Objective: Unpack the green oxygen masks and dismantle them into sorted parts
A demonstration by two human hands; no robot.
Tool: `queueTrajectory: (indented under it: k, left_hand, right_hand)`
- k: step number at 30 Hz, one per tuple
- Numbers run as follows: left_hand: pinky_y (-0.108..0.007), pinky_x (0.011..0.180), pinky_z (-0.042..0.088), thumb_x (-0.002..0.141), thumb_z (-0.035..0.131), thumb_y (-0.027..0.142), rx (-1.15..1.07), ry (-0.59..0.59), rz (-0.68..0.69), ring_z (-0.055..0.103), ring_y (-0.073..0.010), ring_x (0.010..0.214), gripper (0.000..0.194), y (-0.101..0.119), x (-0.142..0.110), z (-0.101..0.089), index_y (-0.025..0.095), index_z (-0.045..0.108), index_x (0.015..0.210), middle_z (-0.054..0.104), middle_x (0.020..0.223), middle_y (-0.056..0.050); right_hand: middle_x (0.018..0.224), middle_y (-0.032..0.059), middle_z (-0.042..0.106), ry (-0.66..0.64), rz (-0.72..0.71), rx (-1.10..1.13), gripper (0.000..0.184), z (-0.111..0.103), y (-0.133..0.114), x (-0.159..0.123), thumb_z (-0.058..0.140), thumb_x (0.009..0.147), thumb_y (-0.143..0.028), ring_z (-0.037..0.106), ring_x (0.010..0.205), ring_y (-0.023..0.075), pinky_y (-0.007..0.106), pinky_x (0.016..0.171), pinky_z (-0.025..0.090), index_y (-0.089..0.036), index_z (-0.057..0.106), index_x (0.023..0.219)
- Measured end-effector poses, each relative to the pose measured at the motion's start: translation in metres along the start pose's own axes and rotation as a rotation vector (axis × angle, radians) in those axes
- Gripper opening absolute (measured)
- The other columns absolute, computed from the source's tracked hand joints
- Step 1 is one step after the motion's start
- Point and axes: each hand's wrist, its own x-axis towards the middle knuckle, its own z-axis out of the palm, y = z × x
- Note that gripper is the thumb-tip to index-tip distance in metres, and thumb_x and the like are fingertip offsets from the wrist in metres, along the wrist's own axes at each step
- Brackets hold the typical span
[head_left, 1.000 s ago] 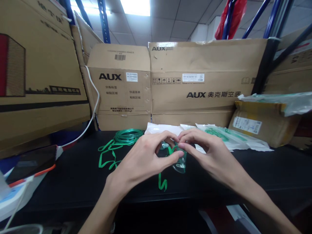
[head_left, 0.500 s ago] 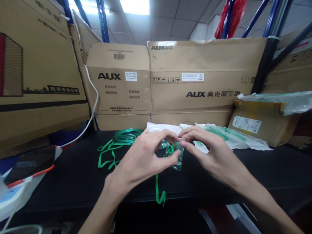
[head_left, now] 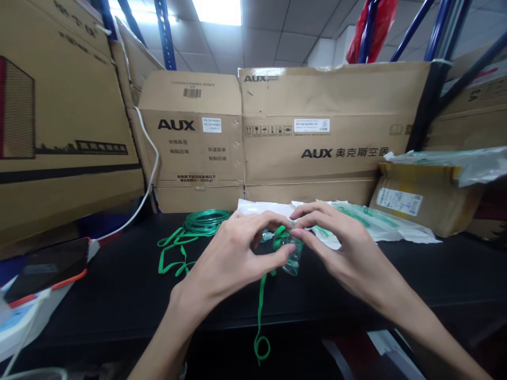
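Above the dark tabletop, both hands hold a small clear, greenish plastic oxygen mask (head_left: 292, 259). My left hand (head_left: 247, 245) grips its left side, thumb in front and fingers curled over the top. From the right, my right hand (head_left: 332, 232) pinches its upper edge between thumb and fingertips. A green elastic strap (head_left: 261, 303) loops at the mask between the hands and dangles past the table's front edge, ending in a curl. My fingers cover much of the mask. Left of my left hand lies a coil of green tubing (head_left: 206, 221) with a flat green band (head_left: 174, 250) beside it.
White and clear plastic packets (head_left: 388, 224) with green contents lie behind my right hand. A small carton (head_left: 420, 198) topped with another packet stands at the right. Large cardboard boxes (head_left: 317, 121) wall the back. At the left are a phone (head_left: 47, 269) and a white cable (head_left: 154, 169).
The green strap at the mask has shifted from a tight ring to a looser loop, and its hanging end drops lower and curls. Both hands stay nearly in place.
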Motion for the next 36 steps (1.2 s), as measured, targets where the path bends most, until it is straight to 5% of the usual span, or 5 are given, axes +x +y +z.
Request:
queueTrajectory:
  k: [16,24,36]
  left_hand:
    - [-0.029,0.077,0.039,0.086,0.078,0.027,0.018,0.026,-0.053,0.053,-0.0113,0.063,0.02,-0.008,-0.001,-0.006,0.031,0.067,0.101,0.071,0.084,0.012]
    - [-0.026,0.073,0.039,0.085,0.08,0.028,-0.018,0.022,-0.034,0.054,-0.0105,0.064,0.022,-0.004,0.0,-0.004,0.031,0.067,0.102,0.068,0.082,0.012]
    - [-0.03,0.082,0.035,0.087,0.075,0.019,0.017,-0.016,-0.006,0.053,-0.0112,0.068,0.021,0.002,0.0,-0.001,0.028,0.062,0.1,0.069,0.089,0.013]
  right_hand:
    - [0.106,0.006,0.07,0.105,0.083,-0.092,0.015,-0.032,0.001,0.001,0.064,0.096,-0.031,0.068,0.098,0.0261,0.039,0.081,0.05,-0.025,0.066,0.083]
    - [0.1,-0.001,0.071,-0.039,0.183,0.042,0.017,-0.017,-0.003,0.001,0.073,0.09,-0.04,0.066,0.089,0.0189,0.032,0.079,0.05,-0.028,0.067,0.099]
    - [0.077,-0.0034,0.065,-0.041,0.306,0.298,0.013,0.004,-0.01,0.003,0.066,0.094,-0.029,0.059,0.072,0.0144,0.027,0.065,0.045,-0.023,0.067,0.082]
